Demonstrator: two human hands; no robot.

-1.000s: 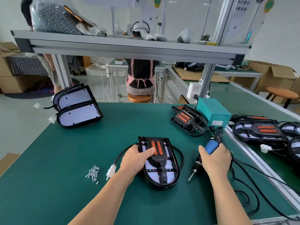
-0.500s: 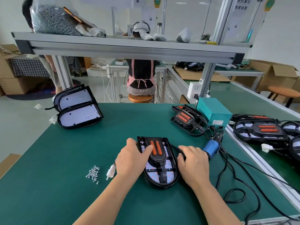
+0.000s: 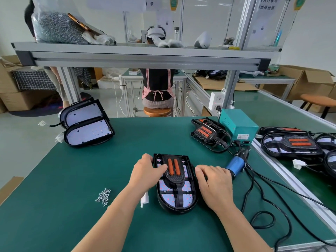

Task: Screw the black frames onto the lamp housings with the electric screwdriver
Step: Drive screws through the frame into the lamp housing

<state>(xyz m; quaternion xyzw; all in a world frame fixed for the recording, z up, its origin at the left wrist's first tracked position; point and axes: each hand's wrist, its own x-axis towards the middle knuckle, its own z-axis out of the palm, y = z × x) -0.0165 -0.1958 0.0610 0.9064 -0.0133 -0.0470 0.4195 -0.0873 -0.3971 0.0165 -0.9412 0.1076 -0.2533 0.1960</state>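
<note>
The housing [image 3: 175, 202] sits mid-surface [image 3: 72, 179] with the frame [image 3: 173, 177] laid in it. My left hand [image 3: 146, 174] grips its left edge, thumb on the frame. My right hand [image 3: 214, 184] lies flat and unclenched at its right side. The screwdriver [image 3: 235, 167] lies just beyond (not held). I judge this is squaring-up; the next move needs one of the screws [image 3: 103, 196] and the screwdriver.

Green bench top [image 3: 54, 224], aluminium edge on right.
- Front centre: lamp housing [image 3: 181, 209] flat on mat, black frame [image 3: 174, 177] seated in it.
- Just left of it: white connector [image 3: 145, 200]; further left, small heap of screws [image 3: 103, 197].
- Far left corner: two bare housings [image 3: 89, 132], one overlapping other.
- Far right: loose frames [image 3: 209, 134] stacked against teal box [image 3: 240, 124].
- Right of centre housing: electric screwdriver [image 3: 235, 166] lying on its side, blue body showing.
- Black cables [image 3: 261, 215] looped along right edge.
</note>
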